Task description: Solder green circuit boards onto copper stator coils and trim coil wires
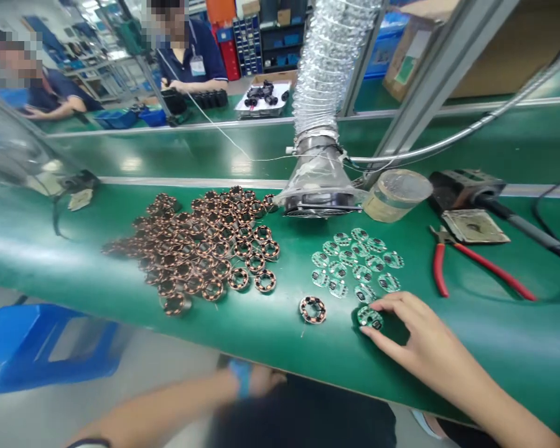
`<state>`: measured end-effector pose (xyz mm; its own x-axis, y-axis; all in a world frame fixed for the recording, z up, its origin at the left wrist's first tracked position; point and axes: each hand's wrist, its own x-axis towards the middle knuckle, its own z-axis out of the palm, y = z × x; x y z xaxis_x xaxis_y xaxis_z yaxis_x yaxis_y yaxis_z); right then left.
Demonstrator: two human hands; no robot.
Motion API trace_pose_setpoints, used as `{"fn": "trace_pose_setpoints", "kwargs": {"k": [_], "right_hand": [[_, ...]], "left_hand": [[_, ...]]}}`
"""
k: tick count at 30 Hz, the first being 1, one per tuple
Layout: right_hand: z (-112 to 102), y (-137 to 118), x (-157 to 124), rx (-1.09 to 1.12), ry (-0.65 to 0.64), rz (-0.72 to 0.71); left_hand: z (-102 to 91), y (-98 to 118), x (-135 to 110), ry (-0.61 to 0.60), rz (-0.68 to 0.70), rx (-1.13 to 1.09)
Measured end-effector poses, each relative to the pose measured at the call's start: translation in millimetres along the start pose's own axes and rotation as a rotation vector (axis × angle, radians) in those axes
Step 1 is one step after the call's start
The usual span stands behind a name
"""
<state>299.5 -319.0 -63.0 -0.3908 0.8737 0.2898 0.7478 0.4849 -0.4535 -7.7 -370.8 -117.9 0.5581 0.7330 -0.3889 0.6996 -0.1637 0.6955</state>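
Head view, right hand (417, 333) pinching green circuit board (370, 318), print unreadably small

Grey floor (158, 367) below, a blue plastic stool (42, 348) on it. Beyond, a green workbench (191, 152) with aluminium framing (441, 62). Farther back, shelving (248, 43) packed with blue bins, and a cardboard carton (401, 56).

No words or numbers can be read anywhere. The ID badge (196, 66) on a co-worker's chest carries print, but it is too small and blurred to make out. The green circuit boards (354, 261) show small white printed markings, also illegible at this size. A cardboard carton (408, 59) at the top right has a pale label with a green patch (405, 70), and nothing on it can be read either.
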Motion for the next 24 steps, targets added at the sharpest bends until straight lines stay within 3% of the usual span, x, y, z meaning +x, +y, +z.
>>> {"fn": "trace_pose_setpoints", "kwargs": {"k": [3, 6, 7, 9, 11, 13, 16, 19, 24], "right_hand": [[-3.7, -9.0, 20.4, 0.082, -0.032, -0.080], [0.1, -26.4, 41.4, 0.144, -0.097, -0.156], [2.6, -32.3, 46.9, 0.161, -0.119, -0.174], [7.7, -42.0, 54.5, 0.185, -0.154, -0.192], [11.8, -47.9, 56.9, 0.199, -0.178, -0.201], [14.6, -50.2, 55.2, 0.201, -0.186, -0.198], [18.8, -51.0, 48.6, 0.196, -0.156, -0.162], [25.4, -52.7, 42.2, 0.197, -0.089, -0.110], [35.1, -57.1, 39.7, 0.220, -0.033, -0.067]], "left_hand": [[-21.9, 11.7, -29.8, -0.045, -0.001, 0.013], [-56.9, 35.2, -53.8, -0.083, 0.041, -0.099], [-67.4, 42.8, -55.1, -0.033, 0.046, -0.163], [-81.2, 54.1, -45.5, 0.210, 0.074, -0.203], [-84.0, 58.9, -23.8, 0.431, 0.121, -0.185], [-79.5, 59.5, 0.6, 0.540, 0.154, -0.215], [-71.5, 60.4, 25.3, 0.597, 0.210, -0.289], [-69.5, 64.5, 32.0, 0.637, 0.204, -0.354], [-64.6, 69.3, 33.8, 0.629, -0.049, -0.765]]}}
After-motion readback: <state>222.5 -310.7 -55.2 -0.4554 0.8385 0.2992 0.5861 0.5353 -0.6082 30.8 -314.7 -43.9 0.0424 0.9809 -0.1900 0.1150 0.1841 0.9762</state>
